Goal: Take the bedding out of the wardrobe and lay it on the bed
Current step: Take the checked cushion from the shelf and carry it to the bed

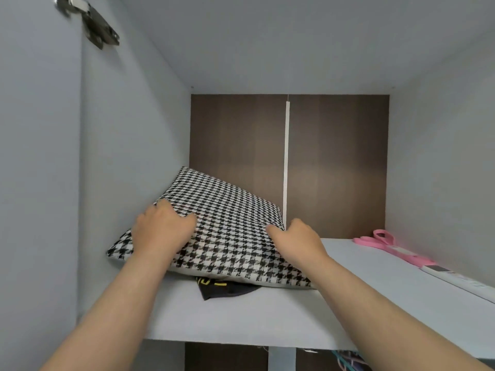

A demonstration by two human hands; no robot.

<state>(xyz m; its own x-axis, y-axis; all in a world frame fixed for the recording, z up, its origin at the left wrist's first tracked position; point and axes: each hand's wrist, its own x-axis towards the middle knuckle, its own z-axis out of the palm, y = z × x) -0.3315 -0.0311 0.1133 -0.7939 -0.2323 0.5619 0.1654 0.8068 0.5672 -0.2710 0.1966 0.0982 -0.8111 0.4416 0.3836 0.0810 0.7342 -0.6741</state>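
Houndstooth pillow point(230, 231) sits on the wardrobe shelf point(241, 317), left side, far corner tipped up against the left wall point(134, 143) and brown back panel point(334, 167). Both hands are on it: left hand point(162, 230) lies on the upper left part, fingers curled over the left edge; right hand point(297, 241) is at the right edge, thumb on top, fingers wrapped out of sight behind the edge. Whether either hand has actually closed on it, I can't tell.

Pillow: black-and-white houndstooth weave on top, plain white side showing along the near edge, flat and rectangular.

A dark garment with yellow print point(225, 287) is pinned under the near edge, partly sticking out. Well apart on the right of the shelf: pink strap point(388, 245) and a white flat item point(455, 277) behind it along the right wall. Door hinge point(91, 22) top left.
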